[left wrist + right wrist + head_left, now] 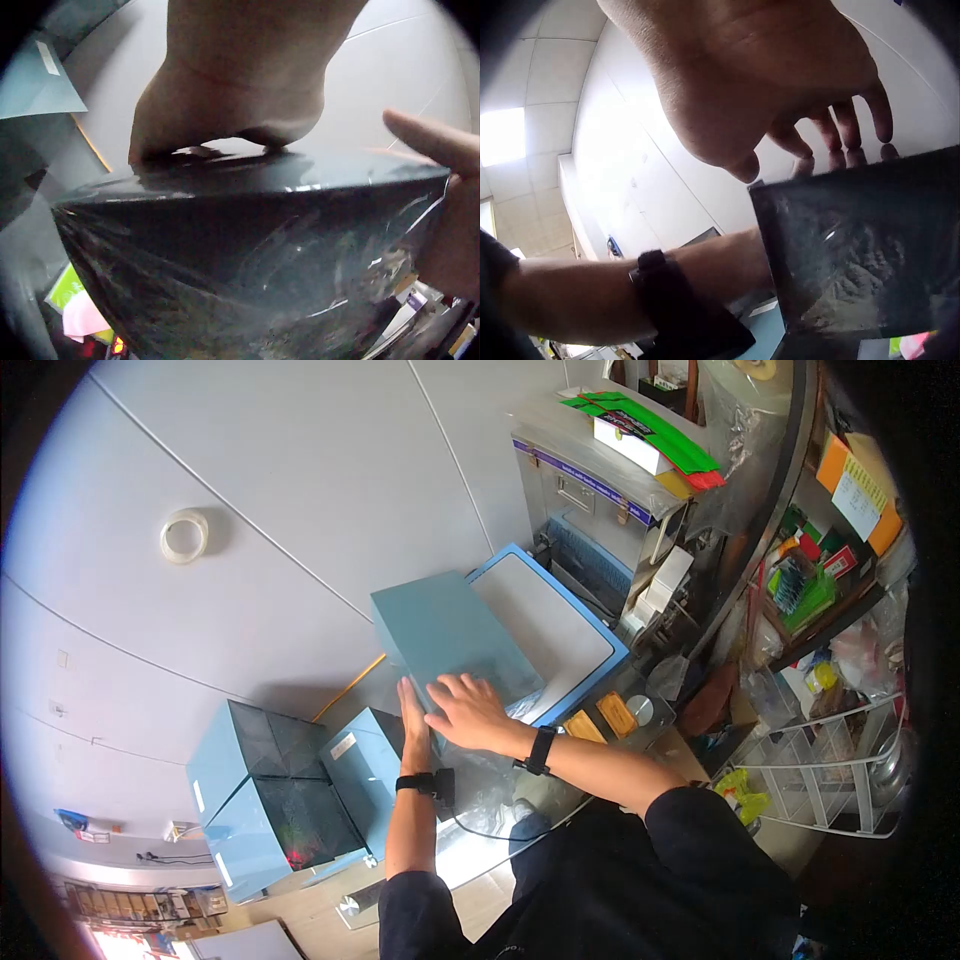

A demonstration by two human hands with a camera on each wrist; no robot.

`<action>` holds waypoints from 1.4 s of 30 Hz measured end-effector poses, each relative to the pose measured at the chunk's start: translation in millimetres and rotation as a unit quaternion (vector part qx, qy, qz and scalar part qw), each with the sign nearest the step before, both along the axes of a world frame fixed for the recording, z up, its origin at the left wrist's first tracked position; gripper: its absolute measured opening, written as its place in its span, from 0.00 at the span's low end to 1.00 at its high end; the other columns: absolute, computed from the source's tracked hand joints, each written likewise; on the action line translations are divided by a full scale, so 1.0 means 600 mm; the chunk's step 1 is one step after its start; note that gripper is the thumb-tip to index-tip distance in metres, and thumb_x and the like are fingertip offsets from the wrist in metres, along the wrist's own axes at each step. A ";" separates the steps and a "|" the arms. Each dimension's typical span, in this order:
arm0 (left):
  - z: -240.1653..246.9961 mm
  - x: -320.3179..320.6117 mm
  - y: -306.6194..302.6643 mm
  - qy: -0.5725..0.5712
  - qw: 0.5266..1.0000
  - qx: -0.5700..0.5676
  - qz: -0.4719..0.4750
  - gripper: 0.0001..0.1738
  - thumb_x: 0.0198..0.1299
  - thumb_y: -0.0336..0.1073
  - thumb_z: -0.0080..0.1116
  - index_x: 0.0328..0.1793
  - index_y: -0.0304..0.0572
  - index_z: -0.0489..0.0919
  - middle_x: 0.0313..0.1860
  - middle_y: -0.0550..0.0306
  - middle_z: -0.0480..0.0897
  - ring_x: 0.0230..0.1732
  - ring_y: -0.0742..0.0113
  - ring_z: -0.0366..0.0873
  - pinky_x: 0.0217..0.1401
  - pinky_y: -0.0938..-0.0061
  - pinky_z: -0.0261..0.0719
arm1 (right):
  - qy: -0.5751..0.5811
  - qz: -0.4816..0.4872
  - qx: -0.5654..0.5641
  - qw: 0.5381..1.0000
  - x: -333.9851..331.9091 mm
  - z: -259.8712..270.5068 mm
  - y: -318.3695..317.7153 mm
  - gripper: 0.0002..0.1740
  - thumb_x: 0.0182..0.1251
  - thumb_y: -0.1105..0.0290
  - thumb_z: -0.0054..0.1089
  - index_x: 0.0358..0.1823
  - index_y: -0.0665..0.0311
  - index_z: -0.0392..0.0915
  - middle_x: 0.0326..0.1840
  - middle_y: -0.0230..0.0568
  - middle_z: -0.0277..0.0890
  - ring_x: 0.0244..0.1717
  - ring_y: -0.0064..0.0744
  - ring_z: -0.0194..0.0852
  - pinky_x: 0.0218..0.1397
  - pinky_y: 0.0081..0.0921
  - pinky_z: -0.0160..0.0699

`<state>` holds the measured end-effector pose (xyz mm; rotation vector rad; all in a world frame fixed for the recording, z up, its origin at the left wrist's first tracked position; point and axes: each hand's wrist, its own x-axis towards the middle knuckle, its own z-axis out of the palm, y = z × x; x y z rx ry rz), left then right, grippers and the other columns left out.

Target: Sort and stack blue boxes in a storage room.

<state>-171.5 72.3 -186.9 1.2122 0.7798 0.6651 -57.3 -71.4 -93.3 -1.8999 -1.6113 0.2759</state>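
A blue-grey box (450, 625) with a smooth, glossy face lies tilted in front of the person, overlapping a blue-rimmed grey pad (545, 610) in the head view. My left hand (413, 712) lies along the box's near left edge, fingers extended. My right hand (472, 710) is spread over the near end of the upper face. In the right wrist view, the right hand's fingertips (853, 139) come down to the box (855, 247), where their reflections show. Wrinkled clear film covers the box's dark side (247, 262) in the left wrist view.
Several similar blue boxes (225, 760) stand at left by the wall, one box (365, 760) closest to the left forearm. Behind the pad is a metal machine (585, 490). Two wooden blocks (600, 722) sit right of the hands; a white wire rack (820, 770) stands farther right.
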 end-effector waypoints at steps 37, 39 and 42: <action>-0.079 0.167 -0.050 0.179 0.942 0.283 0.034 0.27 0.71 0.52 0.38 0.50 0.33 0.76 0.43 0.31 0.80 0.52 0.30 0.72 0.57 0.48 0.67 | -0.119 -0.158 -0.245 0.949 0.309 -0.040 -0.066 0.55 0.50 0.34 0.63 0.69 0.70 0.62 0.71 0.44 0.59 0.72 0.51 0.45 0.75 0.60 0.32; -0.070 0.162 -0.069 0.168 0.945 0.273 0.064 0.27 0.70 0.49 0.41 0.59 0.29 0.73 0.53 0.33 0.78 0.58 0.37 0.73 0.61 0.56 0.68 | -0.119 -0.149 -0.244 0.951 0.308 -0.031 -0.066 0.54 0.49 0.35 0.64 0.68 0.71 0.63 0.70 0.45 0.60 0.71 0.51 0.46 0.74 0.61 0.33; -0.055 0.151 -0.105 0.167 0.957 0.224 0.076 0.29 0.69 0.44 0.44 0.69 0.27 0.67 0.65 0.38 0.74 0.66 0.48 0.70 0.68 0.67 0.66 | -0.125 -0.140 -0.235 0.954 0.319 -0.042 -0.066 0.54 0.49 0.35 0.64 0.67 0.71 0.64 0.70 0.44 0.60 0.71 0.52 0.46 0.74 0.61 0.34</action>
